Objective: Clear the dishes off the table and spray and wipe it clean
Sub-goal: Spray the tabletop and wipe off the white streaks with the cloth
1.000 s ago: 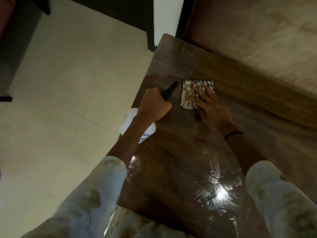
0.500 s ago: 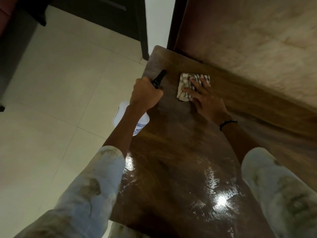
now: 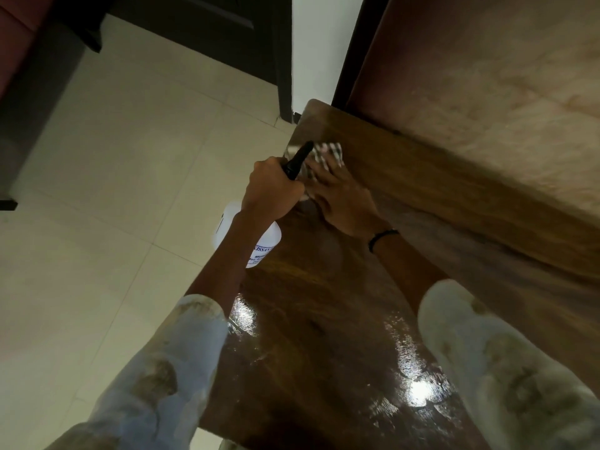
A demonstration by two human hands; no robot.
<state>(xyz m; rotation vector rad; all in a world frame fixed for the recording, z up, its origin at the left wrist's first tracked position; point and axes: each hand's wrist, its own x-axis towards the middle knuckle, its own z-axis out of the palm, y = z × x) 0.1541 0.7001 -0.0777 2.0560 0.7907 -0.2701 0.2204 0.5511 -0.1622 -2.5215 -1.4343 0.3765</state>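
Glossy dark wooden bench, wet-sheened near the person, carries no dishes. At its far corner the right hand presses a checked cloth flat, fingers spread, to scrub. The left hand, fingers wrapped tight, keeps a white plastic spray bottle ready, black nozzle forward.

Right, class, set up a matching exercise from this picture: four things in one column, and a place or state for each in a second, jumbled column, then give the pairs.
Things:
1. spray bottle
2. cloth
3. table
4. wristband

Places or states:
A. shiny, reflecting light near the person
B. gripped in the left hand
C. round the right wrist
D. pressed flat under the right hand near the far corner

Pairs: 1-B, 2-D, 3-A, 4-C
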